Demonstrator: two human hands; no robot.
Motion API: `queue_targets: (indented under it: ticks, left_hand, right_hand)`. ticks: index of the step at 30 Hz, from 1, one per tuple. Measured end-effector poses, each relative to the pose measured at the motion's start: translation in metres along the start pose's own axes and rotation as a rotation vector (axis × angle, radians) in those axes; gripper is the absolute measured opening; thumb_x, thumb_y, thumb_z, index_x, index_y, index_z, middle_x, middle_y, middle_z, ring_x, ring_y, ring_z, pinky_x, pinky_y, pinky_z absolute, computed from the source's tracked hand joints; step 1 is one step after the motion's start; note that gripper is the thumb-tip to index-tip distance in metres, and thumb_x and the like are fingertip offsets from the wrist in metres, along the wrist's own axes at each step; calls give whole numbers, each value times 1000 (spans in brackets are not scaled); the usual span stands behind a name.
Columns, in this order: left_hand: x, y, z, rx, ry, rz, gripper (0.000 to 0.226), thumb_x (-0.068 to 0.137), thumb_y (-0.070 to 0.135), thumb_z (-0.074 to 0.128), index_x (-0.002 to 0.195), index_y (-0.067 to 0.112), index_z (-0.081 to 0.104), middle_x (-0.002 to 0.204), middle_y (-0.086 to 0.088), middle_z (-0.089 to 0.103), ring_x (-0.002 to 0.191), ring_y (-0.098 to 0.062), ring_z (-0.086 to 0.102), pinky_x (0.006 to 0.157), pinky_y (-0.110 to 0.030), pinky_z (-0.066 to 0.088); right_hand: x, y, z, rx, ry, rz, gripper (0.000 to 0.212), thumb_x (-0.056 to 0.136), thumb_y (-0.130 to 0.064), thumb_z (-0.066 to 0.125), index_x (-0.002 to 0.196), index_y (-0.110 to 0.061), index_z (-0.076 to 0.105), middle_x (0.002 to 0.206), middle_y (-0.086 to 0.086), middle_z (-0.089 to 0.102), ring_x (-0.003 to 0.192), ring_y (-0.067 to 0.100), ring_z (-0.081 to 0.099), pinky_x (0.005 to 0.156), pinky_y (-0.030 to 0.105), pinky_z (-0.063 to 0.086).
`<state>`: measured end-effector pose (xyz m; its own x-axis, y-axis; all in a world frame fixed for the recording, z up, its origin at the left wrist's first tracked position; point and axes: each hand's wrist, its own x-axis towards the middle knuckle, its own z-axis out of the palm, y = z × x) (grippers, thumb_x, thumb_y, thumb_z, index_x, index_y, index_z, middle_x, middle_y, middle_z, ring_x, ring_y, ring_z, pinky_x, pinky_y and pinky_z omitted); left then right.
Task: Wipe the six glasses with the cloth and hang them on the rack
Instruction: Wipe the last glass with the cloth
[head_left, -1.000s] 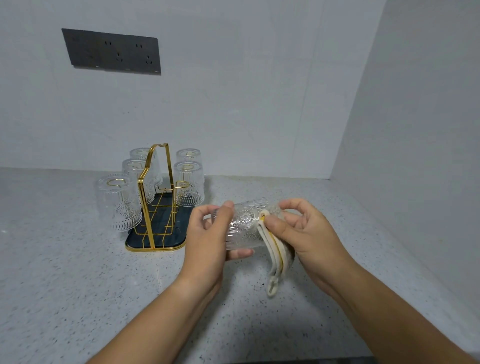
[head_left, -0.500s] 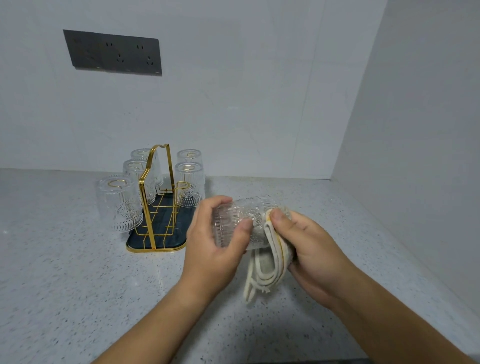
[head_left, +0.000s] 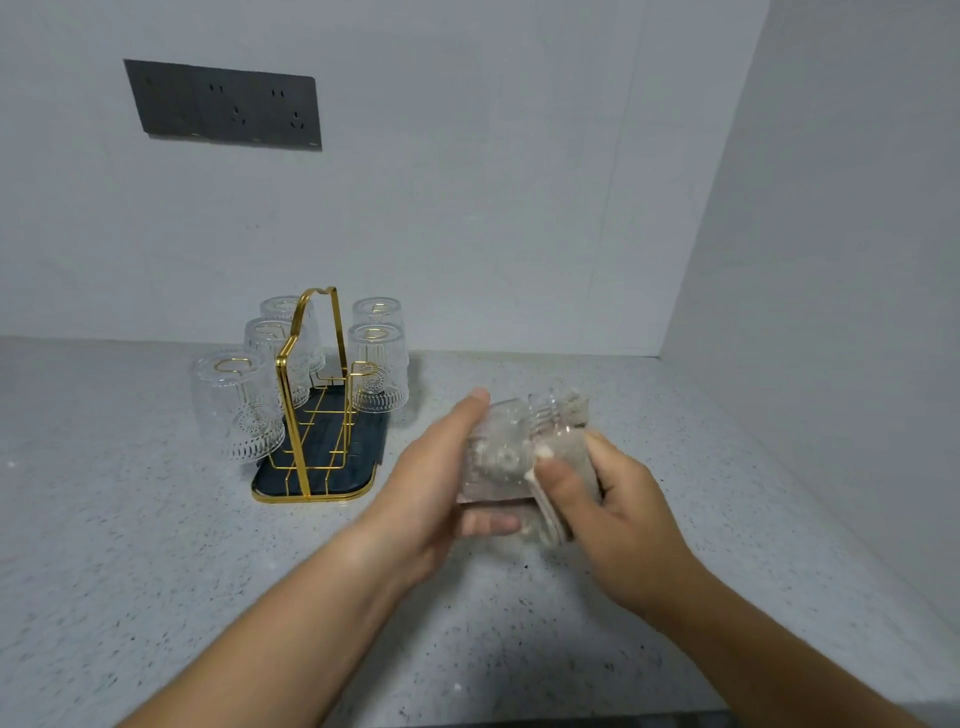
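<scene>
Left hand (head_left: 441, 483): we see it centre-right of the frame, wrapped round the base end of a glass (head_left: 506, 452), thumb on top, fingers underneath.
Right hand (head_left: 618, 499): just right of the left one, clamped on the cloth (head_left: 556, 512), pressing it against the glass's other end.
Glass: held on its side between both hands, above the tabletop (head_left: 156, 571) (blurred, so its pattern is hard to read).
Cloth: pale, folded; part of it shows at the glass's upper right end, part hangs below the right thumb.
Rack (head_left: 311, 415): gold wire with a tall handle, on a dark tray, left of centre, well apart from the hands.
Hung glasses: five, all upside down on the rack; three on its left side, the nearest (head_left: 236, 405) lowest in the frame, two on its right side, the nearer (head_left: 376, 371) closest to the left hand.
Free peg: we make out one gold hook on the rack's near right side with no glass on it.
Wall: a dark socket panel (head_left: 223, 106) in the upper left of the frame.
</scene>
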<state>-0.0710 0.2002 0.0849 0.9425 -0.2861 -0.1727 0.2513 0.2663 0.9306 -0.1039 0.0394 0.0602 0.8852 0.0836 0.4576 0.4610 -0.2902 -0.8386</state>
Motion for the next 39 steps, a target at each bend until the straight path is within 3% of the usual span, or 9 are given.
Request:
queue_targets:
  ticks: [5, 10, 14, 19, 23, 27, 32, 35, 39]
  left_hand:
    - [9, -27, -9, 545, 234, 704, 34, 84, 62, 67, 107, 42, 50, 85, -3, 66, 54, -19, 60, 52, -43, 55]
    - [13, -2, 2, 216, 205, 158, 37, 100, 52, 57, 97, 16, 60, 71, -1, 62, 44, -16, 54, 37, -20, 36]
    - [10, 3, -6, 10, -7, -331, 47, 97, 57, 57, 87, 13, 67, 64, -9, 62, 35, -16, 50, 27, -13, 32]
    - [6, -17, -3, 211, 55, 157, 46, 95, 63, 52, 114, 22, 59, 76, -4, 64, 50, -17, 56, 39, -25, 40]
    - [7, -29, -10, 464, 154, 565, 39, 86, 71, 58, 101, 36, 51, 71, 9, 62, 53, -3, 51, 52, -22, 40]
    - [8, -11, -3, 274, 157, 339, 42, 98, 59, 52, 96, 17, 52, 64, 2, 54, 44, -15, 44, 40, -26, 31]
    - [3, 4, -6, -26, -37, -231, 45, 97, 60, 54, 92, 16, 65, 62, -2, 61, 33, -10, 40, 30, -9, 23]
    - [-1, 0, -5, 51, -95, -123, 47, 96, 62, 56, 92, 18, 70, 67, -3, 66, 40, -15, 51, 33, -16, 32]
    - [-5, -10, -4, 354, -35, 334, 36, 91, 43, 70, 117, 25, 52, 68, 12, 65, 51, -8, 54, 46, -23, 44]
  right_hand:
    - [11, -17, 3, 432, 59, 316, 51, 90, -50, 55, 103, -3, 73, 96, 24, 77, 91, 42, 75, 83, 52, 62]
    - [1, -7, 3, 96, 24, 164, 58, 95, -63, 55, 93, -6, 67, 86, 16, 72, 73, 32, 71, 67, 45, 62]
    - [-3, 7, -2, -272, -42, -84, 24, 95, -48, 55, 77, -33, 59, 89, -11, 57, 85, 14, 61, 72, 22, 51]
    - [0, -5, 1, 171, 49, 208, 45, 95, -54, 54, 96, -13, 72, 84, 18, 75, 71, 35, 72, 65, 39, 61]
    - [4, -13, 1, 332, 37, 285, 48, 94, -48, 51, 100, -6, 73, 90, 17, 78, 82, 28, 77, 76, 38, 63]
    - [-3, -9, 1, 126, 13, 180, 55, 93, -57, 54, 95, -4, 67, 84, 24, 70, 70, 28, 70, 67, 38, 60]
    - [-5, 7, -7, -338, -67, -200, 34, 99, -46, 53, 83, -19, 65, 87, -9, 58, 93, 15, 59, 79, 26, 50]
    - [-6, 3, -8, -181, -25, -103, 28, 98, -50, 54, 81, -31, 65, 86, -10, 64, 82, 14, 64, 72, 20, 50]
    - [-2, -12, -5, 219, 67, 191, 49, 93, -51, 52, 94, -5, 71, 79, 14, 76, 69, 21, 73, 63, 30, 59]
